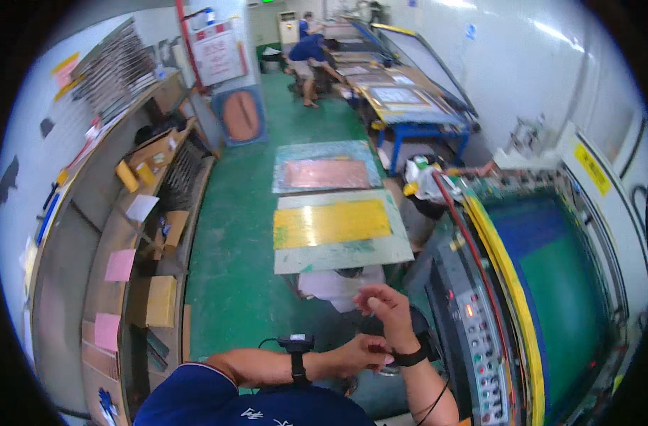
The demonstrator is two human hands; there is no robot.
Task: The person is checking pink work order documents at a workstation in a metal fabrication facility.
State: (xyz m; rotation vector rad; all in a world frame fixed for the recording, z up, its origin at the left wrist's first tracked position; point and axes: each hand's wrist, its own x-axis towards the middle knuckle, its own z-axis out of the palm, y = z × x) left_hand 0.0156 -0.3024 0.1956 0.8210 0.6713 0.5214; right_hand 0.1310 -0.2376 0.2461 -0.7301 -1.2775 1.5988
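Observation:
My left hand [365, 355] reaches across to my right wrist, with its fingers pinched at the black wristband [409, 356] there. My right hand [386, 307] is raised, its fingers loosely curled and apart with nothing in them. A small black device [296, 343] with a cable sits on my left wrist strap. Ahead of my hands lies a pale board [338, 261] carrying a yellow panel [332, 221]. Just beyond it is another board with a copper-coloured panel [326, 174].
A machine with a button panel [483, 369] and a green-and-blue framed screen [562, 291] stands at my right. Shelves [96, 245] with papers and boxes run along the left. Further off, two people [309, 51] are near long tables [409, 106]. A white bag [427, 179] sits beyond the machine.

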